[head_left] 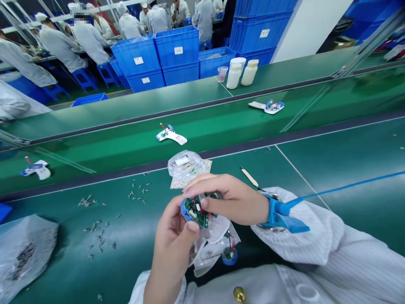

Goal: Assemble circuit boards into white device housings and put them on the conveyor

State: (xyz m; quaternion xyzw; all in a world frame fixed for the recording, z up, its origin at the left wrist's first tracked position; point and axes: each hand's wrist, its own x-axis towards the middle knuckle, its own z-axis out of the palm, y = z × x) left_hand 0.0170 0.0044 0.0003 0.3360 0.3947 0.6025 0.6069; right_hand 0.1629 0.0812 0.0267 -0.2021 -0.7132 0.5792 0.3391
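Observation:
My left hand (172,238) and my right hand (229,198) meet over the near green bench, both closed on a small device: a green circuit board (196,210) set in a blue and white plastic shell. My left thumb presses the board's lower edge. My right fingers curl over its top. A white plastic part with red wires and a small round blue piece (229,255) hangs below the device. My right wrist wears a blue strap (278,213) with a blue cord.
Small metal screws (98,236) lie scattered on the bench at left, beside a clear bag (22,253). Another clear bag (185,164) lies behind my hands, a pale tool (249,176) to its right. Similar devices (171,135) ride the conveyor. Blue crates and white-coated people stand behind.

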